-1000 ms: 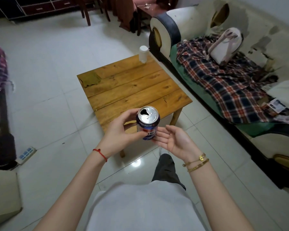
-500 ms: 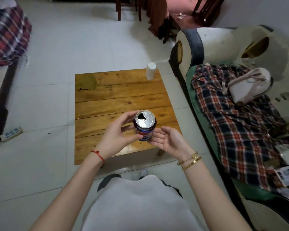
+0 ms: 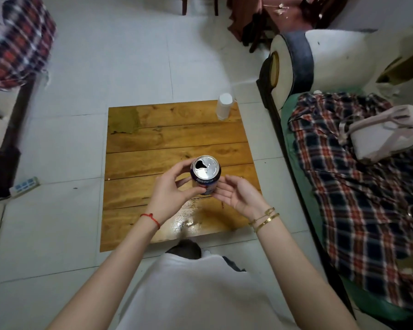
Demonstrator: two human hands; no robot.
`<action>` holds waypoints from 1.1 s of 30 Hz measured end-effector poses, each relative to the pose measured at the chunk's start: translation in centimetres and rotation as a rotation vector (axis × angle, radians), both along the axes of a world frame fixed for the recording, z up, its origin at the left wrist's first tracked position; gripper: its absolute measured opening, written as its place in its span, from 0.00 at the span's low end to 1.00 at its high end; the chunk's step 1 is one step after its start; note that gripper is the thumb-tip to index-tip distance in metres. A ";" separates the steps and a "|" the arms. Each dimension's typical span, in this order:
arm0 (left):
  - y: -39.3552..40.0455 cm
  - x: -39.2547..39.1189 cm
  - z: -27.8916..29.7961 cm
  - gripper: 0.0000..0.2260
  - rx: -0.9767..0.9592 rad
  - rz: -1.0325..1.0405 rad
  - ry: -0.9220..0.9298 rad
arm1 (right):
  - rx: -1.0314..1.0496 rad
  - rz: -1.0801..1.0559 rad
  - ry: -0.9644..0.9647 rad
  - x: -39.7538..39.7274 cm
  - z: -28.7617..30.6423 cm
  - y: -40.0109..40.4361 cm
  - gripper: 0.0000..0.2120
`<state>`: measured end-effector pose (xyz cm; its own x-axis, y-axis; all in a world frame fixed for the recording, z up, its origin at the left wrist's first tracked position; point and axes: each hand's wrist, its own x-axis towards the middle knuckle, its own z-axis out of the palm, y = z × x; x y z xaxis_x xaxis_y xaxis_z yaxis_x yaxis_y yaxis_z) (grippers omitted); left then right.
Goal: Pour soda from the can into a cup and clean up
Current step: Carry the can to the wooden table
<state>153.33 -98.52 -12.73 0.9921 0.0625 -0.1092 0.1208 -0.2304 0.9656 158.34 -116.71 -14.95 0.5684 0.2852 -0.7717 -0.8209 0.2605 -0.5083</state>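
Right, nearest in, a wet glossy patch (image 3: 188, 222) sits on the near edge of the wooden table (image 3: 153, 134). Just above it, the left hand (image 3: 169, 194) has its fingers and thumb curled round the can (image 3: 205, 174), held upright over the near half of the table, opened mouth showing dark in the silver top. The can is blue with a white band of writing under the rim, too small to read, and no brand can be made out. The right hand (image 3: 236, 195) is cupped loosely beside it, palm up, fingers relaxed, fingertips just at the can's right side; whether they touch it I can't tell. Further out, a brownish cloth-like patch (image 3: 123, 121) lies at the far left corner. A white cup (image 3: 224, 107) stands upside down at the far right corner. Off to the right, a plaid cloth (image 3: 355, 198) covers the sofa (image 3: 293, 65).
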 end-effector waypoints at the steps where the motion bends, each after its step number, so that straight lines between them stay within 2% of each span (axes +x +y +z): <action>1: 0.1 0.9 -0.5 0.29 -0.003 0.019 0.000 | -0.007 -0.011 -0.006 0.8 -0.3 0.2 0.11; 3: 0.3 2.8 -1.6 0.30 -0.014 0.054 0.008 | -0.006 -0.046 -0.008 2.6 -1.0 0.6 0.11; 6: 0.3 5.4 -3.0 0.30 -0.012 0.073 0.026 | -0.015 -0.076 -0.007 5.1 -2.8 1.2 0.16; 11: -0.1 9.5 -6.6 0.30 0.012 0.091 0.077 | -0.104 -0.025 0.000 9.2 -6.7 2.0 0.19; 22: -2.2 14.4 -19.0 0.31 -0.062 0.194 0.241 | -0.425 0.176 -0.114 14.5 -18.8 1.1 0.14; 27: -3.1 14.8 -24.6 0.31 -0.078 0.257 0.277 | -0.533 0.212 -0.145 14.7 -24.8 0.9 0.14; 33: -3.6 14.7 -29.1 0.30 -0.069 0.273 0.290 | -0.621 0.263 -0.208 14.3 -29.1 0.9 0.14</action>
